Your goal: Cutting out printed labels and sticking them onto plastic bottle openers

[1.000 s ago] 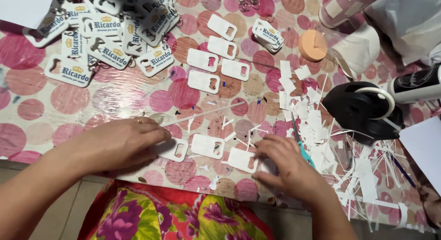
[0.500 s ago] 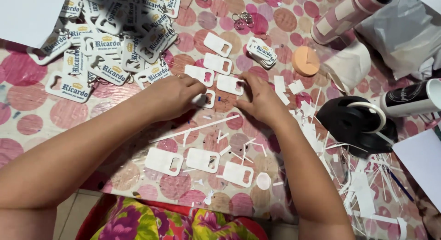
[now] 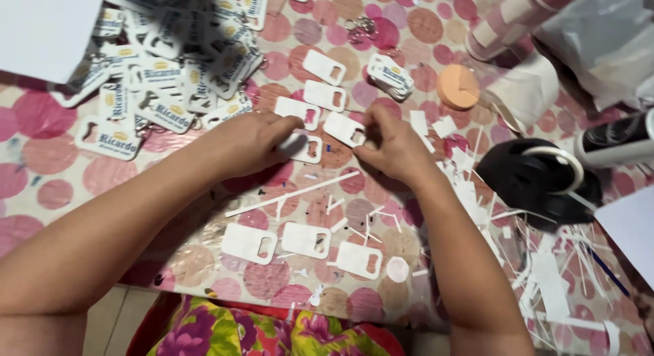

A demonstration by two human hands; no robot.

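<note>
Her left hand [image 3: 248, 141] presses fingertips on a blank white tag [image 3: 303, 148]; the right hand [image 3: 395, 148] pinches another tag [image 3: 344, 129] by its edge. Paper scraps [image 3: 477, 192] crowd right; three tags [image 3: 300, 241] lie nearer her.

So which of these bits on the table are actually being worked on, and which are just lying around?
In hand:
- left hand on a white blank tag
- right hand holding another white tag
- three blank tags nearer the person

Lying about:
- pile of printed tags
- black tape dispenser
- orange sponge
- paper offcuts
</note>
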